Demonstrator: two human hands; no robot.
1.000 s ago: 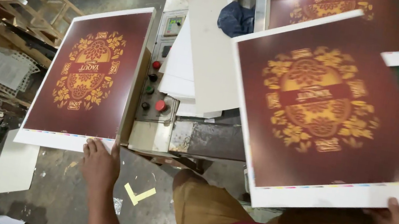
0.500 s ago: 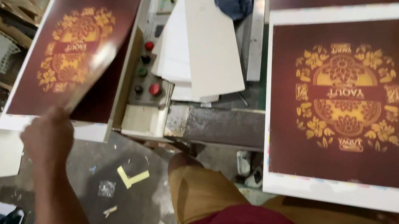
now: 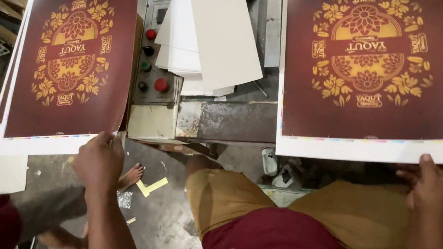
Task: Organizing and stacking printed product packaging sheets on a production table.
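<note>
Head view, looking down past your knees. Your left hand [image 3: 99, 159] pinches the white bottom margin of the left printed sheet [image 3: 75, 57], a maroon poster with a gold floral emblem; the fingers are curled narrow over the near right corner. That sheet lies on top of a stack of like sheets [image 3: 5, 126], whose white edges show along its left and near sides.

Your right hand [image 3: 434, 185] grips the near edge of the right printed sheet [image 3: 384, 67], thumb on top of the white margin, the other fingers hidden underneath; how far they are closed you cannot tell from this view. The sheet stretches away from you, its colour bar running along the near margin.

Between the two sheets stands a control panel [image 3: 152, 66] with red, black and green buttons, and beside it a loose pile of blank white boards [image 3: 213, 28]. A second person's bare foot [image 3: 132, 174] rests on the concrete floor [image 3: 170, 223] just below your left hand.

Risks, as judged from this position: each large sheet is held at one edge only, so it may sag, crease or slip. The left sheet's right edge lies close to the panel and could catch on the buttons. A pinch on the printed face could smudge it.
</note>
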